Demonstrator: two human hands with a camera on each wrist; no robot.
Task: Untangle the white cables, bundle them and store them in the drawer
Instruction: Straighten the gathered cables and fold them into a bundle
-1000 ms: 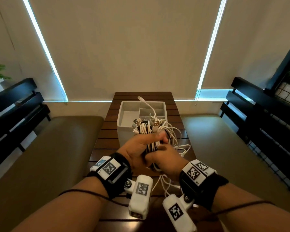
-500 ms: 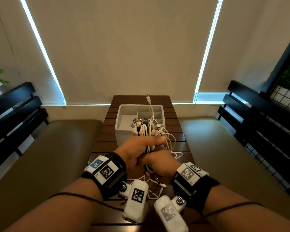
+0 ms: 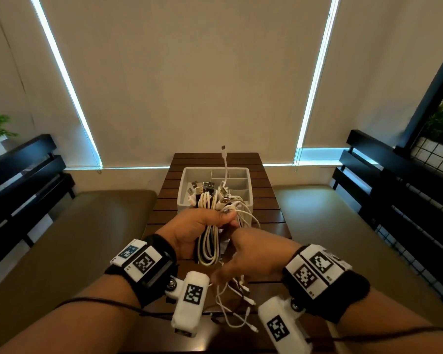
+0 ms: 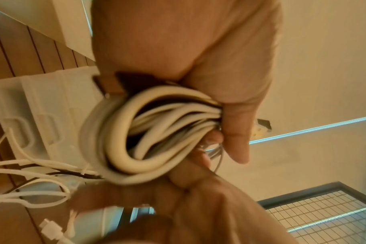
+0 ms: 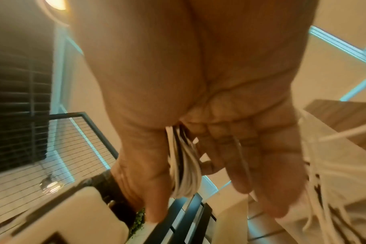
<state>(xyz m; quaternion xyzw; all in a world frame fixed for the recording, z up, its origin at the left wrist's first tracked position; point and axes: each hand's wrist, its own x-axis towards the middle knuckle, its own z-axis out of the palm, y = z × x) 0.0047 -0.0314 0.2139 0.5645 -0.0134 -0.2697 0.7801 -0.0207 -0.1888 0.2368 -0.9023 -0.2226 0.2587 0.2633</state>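
My left hand (image 3: 205, 224) grips a folded bundle of white cables (image 3: 210, 247) above the wooden table; its USB plugs (image 3: 205, 187) fan out above my fist. In the left wrist view my fingers (image 4: 234, 132) curl round the looped bundle (image 4: 148, 132). My right hand (image 3: 248, 254) is just right of the bundle, blurred, with straight fingers. Its palm (image 5: 219, 148) shows open in the right wrist view, the bundle (image 5: 185, 173) beyond it. Loose cable tails (image 3: 237, 310) hang onto the table. The white divided drawer (image 3: 248, 181) stands behind my hands, and one cable end (image 3: 224, 155) sticks up over it.
The slatted wooden table (image 3: 269, 200) is narrow, with padded benches (image 3: 87, 238) on both sides. Black slatted backrests (image 3: 23, 180) flank the benches. A wire grid panel (image 3: 440, 149) with a plant stands at the right. Blinds cover the windows ahead.
My right hand has let go of the bundle's lower part and opened, moving slightly right. The looped end of the bundle now shows below my left fist.
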